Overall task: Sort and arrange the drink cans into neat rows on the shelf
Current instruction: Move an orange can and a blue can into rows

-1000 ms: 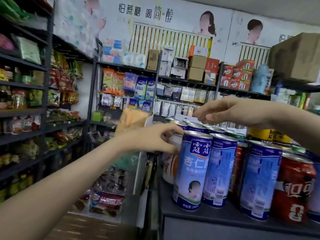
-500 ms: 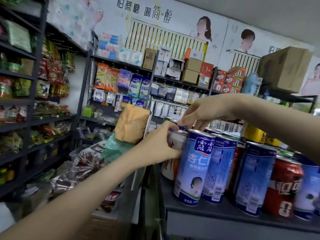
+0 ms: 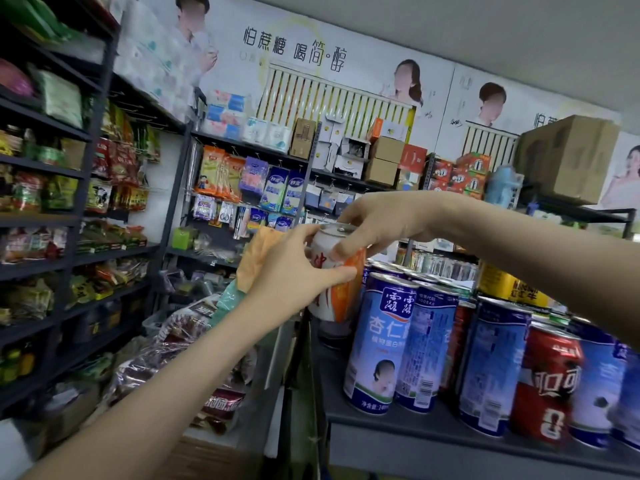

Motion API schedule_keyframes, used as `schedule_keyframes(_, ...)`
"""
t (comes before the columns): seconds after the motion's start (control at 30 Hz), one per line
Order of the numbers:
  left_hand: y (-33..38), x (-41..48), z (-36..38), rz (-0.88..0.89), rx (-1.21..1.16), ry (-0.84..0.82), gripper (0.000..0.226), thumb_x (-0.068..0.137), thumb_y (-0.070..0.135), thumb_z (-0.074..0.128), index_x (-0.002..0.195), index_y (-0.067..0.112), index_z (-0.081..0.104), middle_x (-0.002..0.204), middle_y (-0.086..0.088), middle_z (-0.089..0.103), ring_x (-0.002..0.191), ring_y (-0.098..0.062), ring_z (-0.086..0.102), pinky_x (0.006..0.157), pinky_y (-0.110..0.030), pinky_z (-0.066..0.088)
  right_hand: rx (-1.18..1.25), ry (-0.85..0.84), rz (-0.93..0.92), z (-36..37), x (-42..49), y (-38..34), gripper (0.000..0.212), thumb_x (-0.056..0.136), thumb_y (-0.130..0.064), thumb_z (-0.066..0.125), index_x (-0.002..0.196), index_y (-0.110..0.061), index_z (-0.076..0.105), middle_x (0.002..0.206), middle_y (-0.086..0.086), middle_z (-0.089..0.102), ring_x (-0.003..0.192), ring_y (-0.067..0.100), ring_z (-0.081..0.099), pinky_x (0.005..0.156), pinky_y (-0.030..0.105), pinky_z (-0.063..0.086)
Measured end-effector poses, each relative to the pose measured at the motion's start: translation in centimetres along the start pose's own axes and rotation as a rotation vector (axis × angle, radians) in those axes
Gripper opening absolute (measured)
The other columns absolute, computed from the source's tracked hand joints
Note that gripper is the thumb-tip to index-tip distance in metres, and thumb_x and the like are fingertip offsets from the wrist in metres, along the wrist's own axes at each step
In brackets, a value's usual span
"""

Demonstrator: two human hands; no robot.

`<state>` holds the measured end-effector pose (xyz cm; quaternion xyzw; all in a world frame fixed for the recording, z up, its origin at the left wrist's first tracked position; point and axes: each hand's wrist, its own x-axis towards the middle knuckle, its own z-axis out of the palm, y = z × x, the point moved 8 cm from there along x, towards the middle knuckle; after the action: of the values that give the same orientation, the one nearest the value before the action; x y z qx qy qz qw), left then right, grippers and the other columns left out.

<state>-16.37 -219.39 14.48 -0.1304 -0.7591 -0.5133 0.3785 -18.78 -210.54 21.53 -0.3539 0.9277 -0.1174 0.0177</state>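
Note:
A white and orange can [image 3: 341,289] hangs above the left end of the dark shelf [image 3: 398,424], lifted clear of it. My left hand [image 3: 294,275] grips its side from the left. My right hand [image 3: 374,225] reaches in from the right and holds its top rim with curled fingers. Right of it stand blue and white cans [image 3: 379,344] in rows, with a red can [image 3: 543,382] among them at the front right. A yellow can [image 3: 505,285] shows behind them.
Dark racks of snack packets [image 3: 52,202] line the left side. A rack with hanging goods and boxes [image 3: 277,181] stands at the back. Below the shelf's left end lie bagged goods [image 3: 180,344]. A large cardboard box [image 3: 568,157] sits high at the right.
The white and orange can has risen off the shelf's left end. My right hand came down from over the blue cans onto its top. The view has tilted upward.

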Motion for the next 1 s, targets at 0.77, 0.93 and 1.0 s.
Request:
schedule_keyframes(0.77, 22.7, -4.7, 19.8, 0.230, 0.201, 0.057, 0.069, 0.050, 0.063, 0.074, 0.109, 0.030, 0.060, 0.102, 0.012, 0.067, 0.096, -0.007, 0.064, 0.087, -0.036, 0.054, 0.531, 0.578, -0.376, -10.7, -27.5, 16.4, 0.029, 0.078, -0.024, 0.071, 0.103, -0.015, 0.060, 0.103, 0.002, 0.069, 0.093, 0.009, 0.068, 0.082, 0.020, 0.054)
schedule_keyframes(0.93, 25.9, -6.4, 28.1, 0.244, 0.218, 0.048, 0.060, 0.059, 0.053, 0.077, 0.110, 0.028, 0.059, 0.102, 0.012, 0.066, 0.094, -0.006, 0.063, 0.086, -0.032, 0.054, 0.562, 0.562, -0.386, -11.6, -32.6, 23.6, 0.045, 0.071, -0.026, 0.071, 0.110, -0.010, 0.059, 0.106, 0.005, 0.069, 0.097, 0.015, 0.069, 0.087, 0.026, 0.055)
schedule_keyframes(1.0, 26.7, -6.8, 30.3, 0.247, 0.227, 0.035, 0.064, 0.058, 0.057, 0.076, 0.112, 0.029, 0.058, 0.103, 0.012, 0.066, 0.095, -0.006, 0.062, 0.085, -0.029, 0.053, 0.574, 0.557, -0.393, -11.8, -33.9, 25.5, 0.044, 0.069, -0.027, 0.070, 0.110, -0.013, 0.060, 0.105, 0.003, 0.070, 0.097, 0.014, 0.068, 0.086, 0.024, 0.054)
